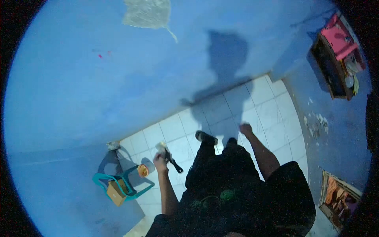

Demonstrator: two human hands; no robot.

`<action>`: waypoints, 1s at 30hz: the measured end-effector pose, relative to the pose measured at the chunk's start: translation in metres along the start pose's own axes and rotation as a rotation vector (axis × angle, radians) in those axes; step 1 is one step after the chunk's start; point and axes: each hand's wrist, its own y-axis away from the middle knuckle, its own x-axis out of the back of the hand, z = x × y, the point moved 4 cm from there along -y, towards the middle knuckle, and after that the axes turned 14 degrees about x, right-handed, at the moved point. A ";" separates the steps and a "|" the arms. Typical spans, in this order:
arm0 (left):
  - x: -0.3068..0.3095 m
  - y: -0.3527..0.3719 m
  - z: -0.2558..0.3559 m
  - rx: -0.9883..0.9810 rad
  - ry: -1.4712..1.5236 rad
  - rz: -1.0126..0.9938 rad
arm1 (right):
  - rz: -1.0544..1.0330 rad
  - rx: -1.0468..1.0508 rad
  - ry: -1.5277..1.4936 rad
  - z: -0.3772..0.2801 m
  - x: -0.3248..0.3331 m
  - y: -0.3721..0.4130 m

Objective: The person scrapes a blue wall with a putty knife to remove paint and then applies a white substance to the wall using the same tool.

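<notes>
My left hand (pixel 160 162) is closed around a black-handled tool (pixel 172 161) with a pale, flat end. The view is too blurred to tell whether it is a brush or a scraper. Its handle slants down to the right, over the floor. My right hand (pixel 245 128) hangs to the right of my feet with its fingers curled in. Whatever it may hold is too small to make out. Left of my left hand, an orange-topped tub (pixel 143 170) sits by a teal plastic stool (pixel 134 194).
A cardboard box (pixel 117 192) rests at the stool. Ahead is a blue wall (pixel 150 79) with a pale patch (pixel 148 14) high up. White tiles (pixel 173 128) cover the floor. A wooden shelf (pixel 331 73) with pink things is at right, above a framed opening (pixel 337 199).
</notes>
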 end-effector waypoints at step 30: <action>-0.048 -0.175 -0.064 -0.539 -1.479 -0.603 | 0.105 -0.113 -0.412 -0.173 0.123 -0.024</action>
